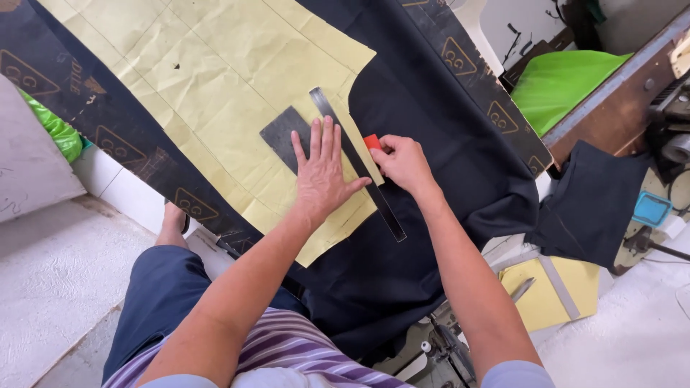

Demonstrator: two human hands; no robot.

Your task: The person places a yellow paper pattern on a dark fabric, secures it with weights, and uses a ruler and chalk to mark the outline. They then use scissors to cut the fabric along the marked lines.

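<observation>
Seen from above, a person leans over dark fabric (pixel 438 144) spread across a work surface. At far left, a bit of bright green material (pixel 57 133) peeks out beside a pale slab (pixel 29 158). Next comes a large yellow paper pattern (pixel 215 79), creased and lying flat on the fabric. On the pattern rests a dark grey flat piece (pixel 280 133), and the left hand (pixel 321 172) presses down on it, palm flat, fingers spread apart, gripping nothing. Just right of that hand, a long metal ruler (pixel 356 162) runs diagonally along the pattern's edge. The right hand (pixel 404 164) sits just beside the ruler, fingertips pinched together on a small red piece of chalk (pixel 371 141) that touches the fabric at the ruler's edge. Farther right, a folded dark cloth (pixel 589 205) hangs off the table, with green fabric (pixel 560 82) above it and a yellow sheet (pixel 550 291) with scissors (pixel 522 289) below.
</observation>
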